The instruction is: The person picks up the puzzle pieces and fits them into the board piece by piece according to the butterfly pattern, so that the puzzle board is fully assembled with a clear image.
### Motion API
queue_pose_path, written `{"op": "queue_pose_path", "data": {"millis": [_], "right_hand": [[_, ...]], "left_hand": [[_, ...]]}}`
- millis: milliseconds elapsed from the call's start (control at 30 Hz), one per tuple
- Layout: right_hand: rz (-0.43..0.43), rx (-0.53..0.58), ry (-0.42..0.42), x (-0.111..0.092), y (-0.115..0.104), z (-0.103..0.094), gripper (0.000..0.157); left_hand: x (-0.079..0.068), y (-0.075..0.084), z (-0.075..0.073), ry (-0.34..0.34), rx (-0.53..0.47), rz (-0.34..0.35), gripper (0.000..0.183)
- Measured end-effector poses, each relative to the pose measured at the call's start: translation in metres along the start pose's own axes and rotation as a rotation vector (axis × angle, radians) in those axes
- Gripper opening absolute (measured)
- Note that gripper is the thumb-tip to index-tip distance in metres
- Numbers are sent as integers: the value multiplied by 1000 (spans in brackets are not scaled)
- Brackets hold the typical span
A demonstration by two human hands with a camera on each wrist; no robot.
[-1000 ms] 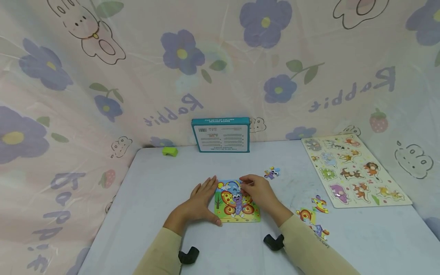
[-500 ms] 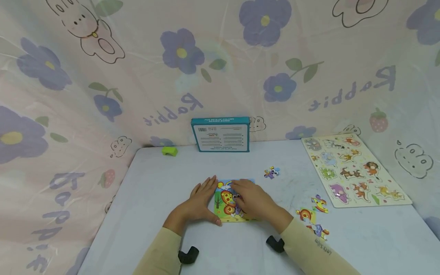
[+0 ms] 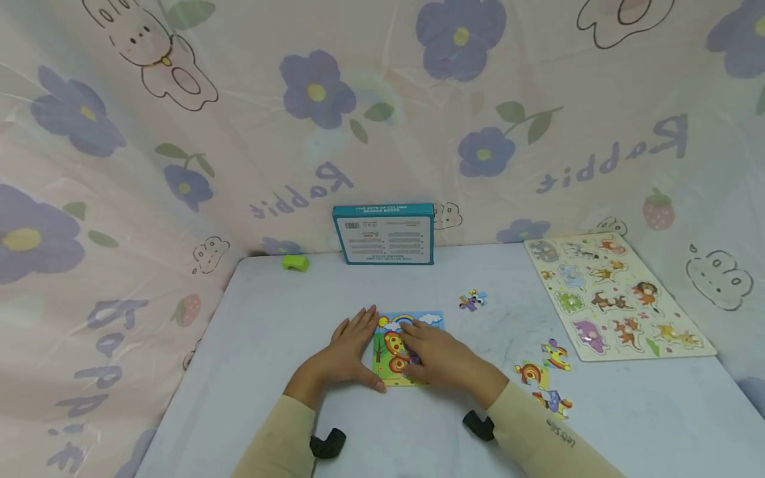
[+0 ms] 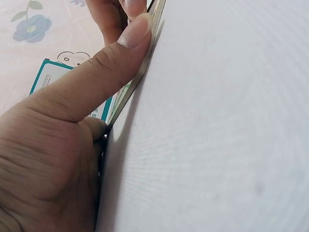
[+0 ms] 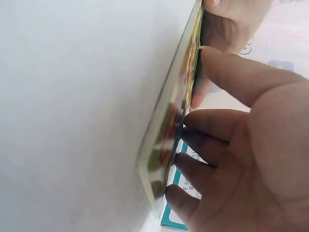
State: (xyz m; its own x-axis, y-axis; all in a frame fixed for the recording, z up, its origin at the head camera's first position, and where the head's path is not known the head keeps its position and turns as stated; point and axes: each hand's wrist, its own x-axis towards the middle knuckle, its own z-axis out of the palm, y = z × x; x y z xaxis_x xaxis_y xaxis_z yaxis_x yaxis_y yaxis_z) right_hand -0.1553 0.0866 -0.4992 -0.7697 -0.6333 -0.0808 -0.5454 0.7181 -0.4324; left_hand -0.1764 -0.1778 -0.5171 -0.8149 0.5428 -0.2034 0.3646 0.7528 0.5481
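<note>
A small square jigsaw puzzle [image 3: 382,380] with a butterfly picture lies flat on the white table. My left hand [image 3: 345,355] rests along its left side with fingers stretched out. In the left wrist view the left thumb [image 4: 96,79] reaches along the puzzle's near edge. Over the right half of the picture lies my right hand [image 3: 448,358]. Its fingertips touch the puzzle's face, as the right wrist view shows on the puzzle [image 5: 161,159]; nothing is pinched there. Much of the butterfly is hidden under this hand.
Loose jigsaw pieces lie right of the puzzle: one group [image 3: 473,301] farther back, others [image 3: 532,374] near the right forearm. A wooden animal board [image 3: 621,299] lies at the right. At the back stand a teal box [image 3: 388,236] and a green block [image 3: 295,263].
My right hand has come down and left from the puzzle's upper right corner onto its middle, uncovering the cloud there. The left hand has stayed in place.
</note>
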Motion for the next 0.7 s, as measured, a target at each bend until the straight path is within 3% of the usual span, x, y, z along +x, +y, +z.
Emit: {"op": "queue_pose_path", "data": {"millis": [267, 400, 700], "right_hand": [[-24, 41, 17, -4, 2, 0, 70], [-23, 120, 39, -4, 4, 1, 67], [60, 359, 209, -11, 12, -7, 65]], "left_hand": [[0, 0, -1, -1, -10, 6, 147], [0, -1, 0, 2, -6, 9, 147], [-2, 4, -1, 12, -26, -3, 147]]}}
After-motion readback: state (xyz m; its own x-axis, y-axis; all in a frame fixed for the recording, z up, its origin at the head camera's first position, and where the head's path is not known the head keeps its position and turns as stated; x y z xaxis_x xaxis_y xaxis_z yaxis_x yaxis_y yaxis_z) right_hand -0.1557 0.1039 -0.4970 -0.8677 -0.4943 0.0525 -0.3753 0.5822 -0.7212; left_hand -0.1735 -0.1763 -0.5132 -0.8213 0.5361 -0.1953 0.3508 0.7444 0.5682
